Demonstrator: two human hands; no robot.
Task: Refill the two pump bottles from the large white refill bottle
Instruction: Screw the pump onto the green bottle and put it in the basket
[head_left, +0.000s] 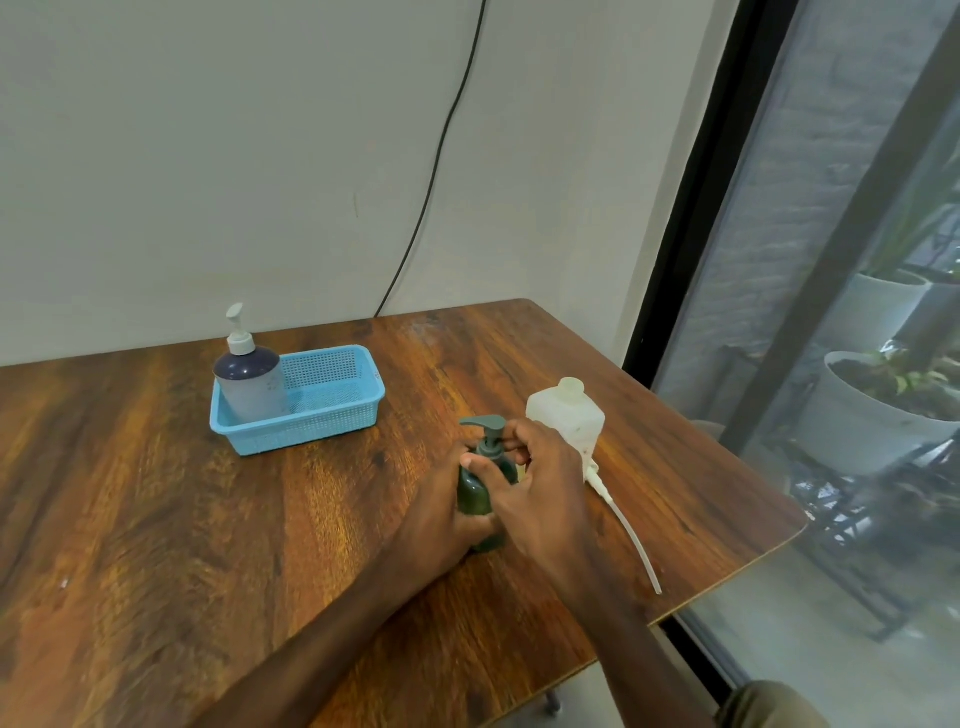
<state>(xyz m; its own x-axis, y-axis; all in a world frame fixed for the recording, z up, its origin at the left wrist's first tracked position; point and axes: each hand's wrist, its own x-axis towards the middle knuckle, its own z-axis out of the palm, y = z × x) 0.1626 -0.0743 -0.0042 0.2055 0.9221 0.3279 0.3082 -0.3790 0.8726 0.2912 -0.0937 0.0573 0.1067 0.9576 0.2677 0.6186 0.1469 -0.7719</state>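
A small dark green pump bottle (477, 491) stands upright on the wooden table (156, 493), with its green pump head on top. My left hand (447, 512) wraps around its body. My right hand (540, 483) grips the collar of the green pump with its fingertips. Just behind my right hand stands the large white refill bottle (569, 415), uncapped. A white pump with a long dip tube (631, 535) lies on the table to its right. A grey pump bottle (249, 382) with a dark top and white pump stands in the blue basket (332, 421).
The blue basket sits at the back left of the table near the wall. The table's right edge (748, 561) runs close beside the white dip tube, with a glass door and potted plants beyond. A black cable hangs down the wall.
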